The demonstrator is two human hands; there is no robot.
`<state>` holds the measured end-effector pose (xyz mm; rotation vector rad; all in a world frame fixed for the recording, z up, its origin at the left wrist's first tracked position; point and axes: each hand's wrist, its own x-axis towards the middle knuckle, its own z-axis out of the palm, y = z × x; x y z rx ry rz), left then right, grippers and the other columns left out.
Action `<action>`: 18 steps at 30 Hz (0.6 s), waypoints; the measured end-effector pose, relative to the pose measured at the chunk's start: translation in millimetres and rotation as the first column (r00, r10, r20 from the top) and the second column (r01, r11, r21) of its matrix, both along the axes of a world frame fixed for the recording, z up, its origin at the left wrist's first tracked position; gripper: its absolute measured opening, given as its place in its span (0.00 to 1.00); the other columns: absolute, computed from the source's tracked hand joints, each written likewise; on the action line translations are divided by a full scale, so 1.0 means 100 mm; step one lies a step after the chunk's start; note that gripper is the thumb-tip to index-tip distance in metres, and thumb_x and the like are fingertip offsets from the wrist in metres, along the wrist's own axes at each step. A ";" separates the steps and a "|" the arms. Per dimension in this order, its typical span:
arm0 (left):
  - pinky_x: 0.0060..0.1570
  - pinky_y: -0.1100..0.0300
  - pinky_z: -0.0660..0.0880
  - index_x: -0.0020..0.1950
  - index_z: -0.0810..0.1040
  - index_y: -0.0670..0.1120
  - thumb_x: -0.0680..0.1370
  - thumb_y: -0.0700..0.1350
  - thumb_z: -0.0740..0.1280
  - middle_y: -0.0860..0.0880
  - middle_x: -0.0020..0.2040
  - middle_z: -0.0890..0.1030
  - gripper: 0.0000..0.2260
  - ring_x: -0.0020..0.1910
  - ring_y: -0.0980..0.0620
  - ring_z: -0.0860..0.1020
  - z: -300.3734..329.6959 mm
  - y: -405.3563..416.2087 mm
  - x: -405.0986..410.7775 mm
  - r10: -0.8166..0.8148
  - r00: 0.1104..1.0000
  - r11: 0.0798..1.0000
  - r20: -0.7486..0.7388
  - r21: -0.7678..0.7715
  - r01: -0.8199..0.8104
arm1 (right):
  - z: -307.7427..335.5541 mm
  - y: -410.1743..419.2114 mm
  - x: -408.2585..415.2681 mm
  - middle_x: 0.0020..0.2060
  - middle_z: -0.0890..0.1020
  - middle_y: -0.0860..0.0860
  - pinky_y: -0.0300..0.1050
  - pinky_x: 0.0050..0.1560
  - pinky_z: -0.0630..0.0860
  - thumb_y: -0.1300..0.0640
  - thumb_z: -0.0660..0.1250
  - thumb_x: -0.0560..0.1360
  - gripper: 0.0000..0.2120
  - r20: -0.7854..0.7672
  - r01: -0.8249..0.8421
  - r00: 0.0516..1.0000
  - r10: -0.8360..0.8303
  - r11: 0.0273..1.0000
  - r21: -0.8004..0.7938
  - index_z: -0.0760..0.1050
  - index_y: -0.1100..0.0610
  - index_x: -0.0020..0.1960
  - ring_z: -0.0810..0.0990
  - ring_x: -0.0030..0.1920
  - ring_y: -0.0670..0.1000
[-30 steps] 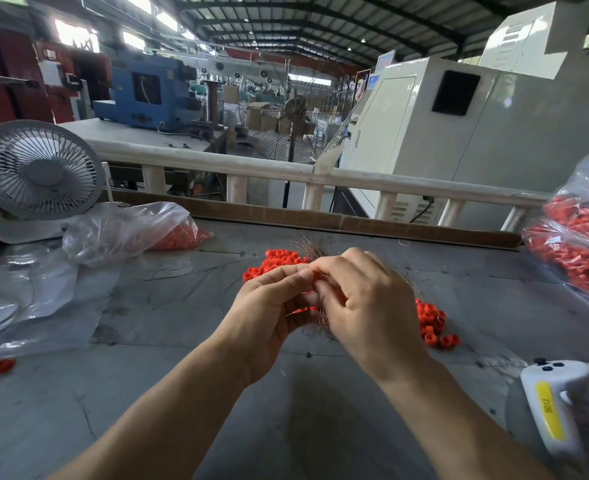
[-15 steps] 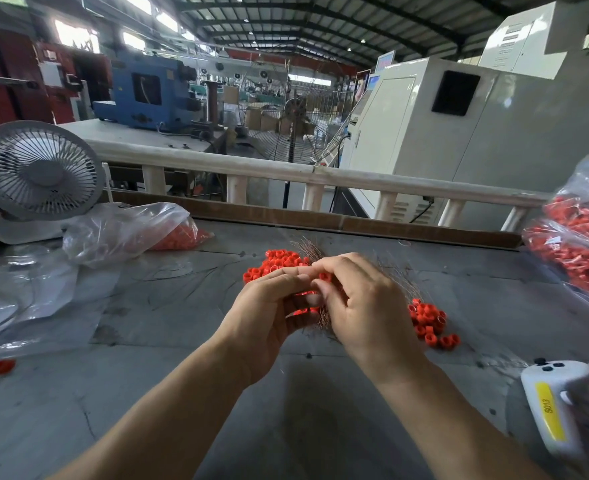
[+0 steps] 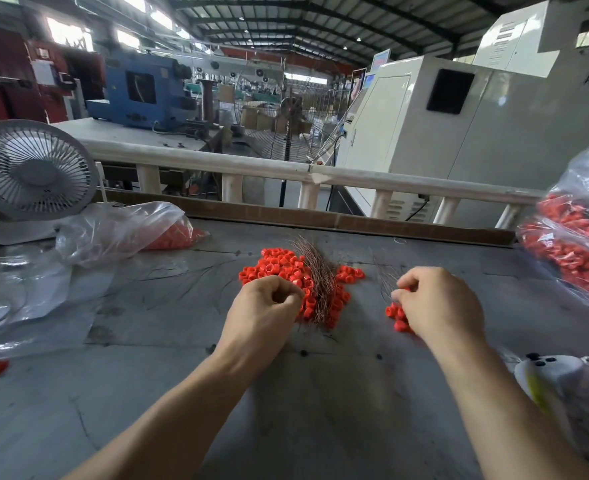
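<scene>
Red caps [image 3: 279, 268] and copper wires [image 3: 321, 285] are seen heaped on the tabletop [image 3: 147, 375]. One cap [image 3: 405, 290] is pinched by the right hand [image 3: 438, 303] fingers. The left hand [image 3: 265, 306] fingers are curled, and whether anything is held cannot be told.

Mid-bench [image 3: 321, 403], the left hand [image 3: 265, 308] hovers with curled fingers at the near edge of the caps [image 3: 275, 266], wires [image 3: 319, 282] strewn across them. The right hand [image 3: 440, 306] pinches a cap [image 3: 405, 290] over the smaller pile [image 3: 395, 317], further right.
</scene>
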<state>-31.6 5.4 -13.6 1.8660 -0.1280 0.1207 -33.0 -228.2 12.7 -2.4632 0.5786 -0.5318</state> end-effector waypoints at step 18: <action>0.38 0.63 0.71 0.47 0.82 0.56 0.78 0.46 0.69 0.61 0.41 0.79 0.05 0.43 0.60 0.78 -0.07 0.04 0.03 0.084 0.987 0.924 0.138 0.361 -0.129 | -0.10 0.25 0.04 0.46 0.82 0.46 0.44 0.51 0.75 0.56 0.73 0.77 0.04 0.119 -0.303 0.934 0.336 0.924 -0.231 0.84 0.50 0.50 0.79 0.51 0.52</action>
